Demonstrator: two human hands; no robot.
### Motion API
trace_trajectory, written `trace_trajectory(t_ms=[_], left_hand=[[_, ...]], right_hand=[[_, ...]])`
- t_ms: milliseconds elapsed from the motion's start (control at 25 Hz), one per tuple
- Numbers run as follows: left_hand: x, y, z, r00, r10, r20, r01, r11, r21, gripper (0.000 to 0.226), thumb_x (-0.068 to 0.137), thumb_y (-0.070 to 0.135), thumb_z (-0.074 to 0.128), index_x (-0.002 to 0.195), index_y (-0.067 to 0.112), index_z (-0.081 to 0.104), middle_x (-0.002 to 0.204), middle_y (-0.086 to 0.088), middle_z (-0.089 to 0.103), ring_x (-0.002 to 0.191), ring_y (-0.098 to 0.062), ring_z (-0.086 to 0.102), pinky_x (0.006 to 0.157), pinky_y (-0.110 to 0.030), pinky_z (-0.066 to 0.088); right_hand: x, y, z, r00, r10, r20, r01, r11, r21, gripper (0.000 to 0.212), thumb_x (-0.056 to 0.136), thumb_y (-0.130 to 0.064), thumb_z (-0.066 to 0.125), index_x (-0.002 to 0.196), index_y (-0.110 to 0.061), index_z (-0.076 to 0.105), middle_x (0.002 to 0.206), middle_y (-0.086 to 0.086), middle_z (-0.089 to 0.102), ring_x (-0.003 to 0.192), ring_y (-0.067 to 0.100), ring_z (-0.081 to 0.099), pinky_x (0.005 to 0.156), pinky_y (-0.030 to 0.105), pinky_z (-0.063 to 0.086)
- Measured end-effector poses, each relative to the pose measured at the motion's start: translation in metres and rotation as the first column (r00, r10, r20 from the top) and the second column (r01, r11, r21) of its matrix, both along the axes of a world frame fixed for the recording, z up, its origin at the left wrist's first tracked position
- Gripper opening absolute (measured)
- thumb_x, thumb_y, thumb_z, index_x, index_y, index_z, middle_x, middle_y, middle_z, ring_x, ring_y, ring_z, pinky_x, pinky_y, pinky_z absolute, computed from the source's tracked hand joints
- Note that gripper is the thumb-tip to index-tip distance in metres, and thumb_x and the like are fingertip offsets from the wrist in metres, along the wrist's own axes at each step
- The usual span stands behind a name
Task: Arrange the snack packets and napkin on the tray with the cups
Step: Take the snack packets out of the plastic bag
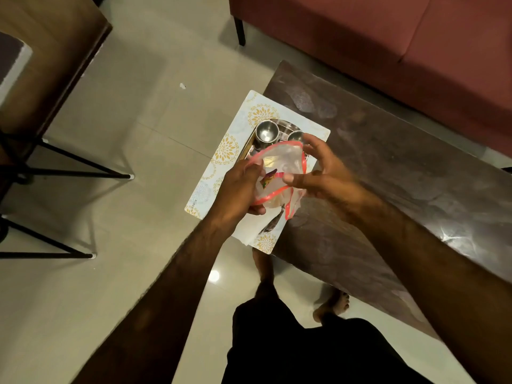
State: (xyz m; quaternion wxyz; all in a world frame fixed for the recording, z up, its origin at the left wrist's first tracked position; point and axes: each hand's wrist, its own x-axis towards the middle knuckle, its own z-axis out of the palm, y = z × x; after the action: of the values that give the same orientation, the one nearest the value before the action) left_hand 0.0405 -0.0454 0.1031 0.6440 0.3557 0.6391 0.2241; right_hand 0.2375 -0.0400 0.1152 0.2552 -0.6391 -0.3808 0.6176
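Both hands hold a clear plastic bag (282, 159) with a red edge above the tray. My left hand (238, 189) grips its left side, and my right hand (318, 173) pinches the red rim with thumb and fingers. A colourful snack packet (268, 179) shows inside the bag. Beneath, a steel tray (285, 124) carries two steel cups (266, 133), the second cup (296, 135) partly hidden by the bag. A white napkin (248, 231) lies on the mat below my left hand, with a dark packet (273, 223) beside it.
The tray rests on a white placemat (221, 162) with gold flowers, which overhangs the left end of a dark wooden table (401, 176). A red sofa (388, 37) stands behind. A wooden table with black metal legs (69, 162) is at left. My feet are on the tiled floor.
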Motion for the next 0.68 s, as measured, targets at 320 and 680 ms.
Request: trace_trajectory(t_ms=[320,680], left_hand=[[-0.06,0.004,0.0,0.759,-0.387,-0.523,0.488,0.871,0.063,0.043,0.079,0.042,0.078,0.113,0.033,0.054,0.101,0.003,0.066,0.08,-0.019,0.066,0.065,-0.031,0.056],[-0.035,-0.01,-0.003,0.788,-0.249,-0.563,0.408,0.896,0.175,0.047,0.099,0.064,0.027,0.105,0.029,0.058,0.096,0.006,0.068,0.09,-0.023,0.066,0.084,-0.042,0.055]], right_hand=[[0.026,0.008,0.007,0.935,-0.095,0.341,0.012,0.971,0.237,0.068,0.077,0.006,0.08,0.134,-0.023,0.057,0.125,0.0,0.06,0.086,0.012,0.062,0.062,0.022,0.06],[-0.003,0.001,0.042,0.747,-0.06,0.662,-0.347,0.814,0.466,0.044,0.082,-0.002,0.069,0.123,-0.017,0.068,0.128,0.006,0.062,0.12,0.023,0.054,0.099,0.028,0.046]])
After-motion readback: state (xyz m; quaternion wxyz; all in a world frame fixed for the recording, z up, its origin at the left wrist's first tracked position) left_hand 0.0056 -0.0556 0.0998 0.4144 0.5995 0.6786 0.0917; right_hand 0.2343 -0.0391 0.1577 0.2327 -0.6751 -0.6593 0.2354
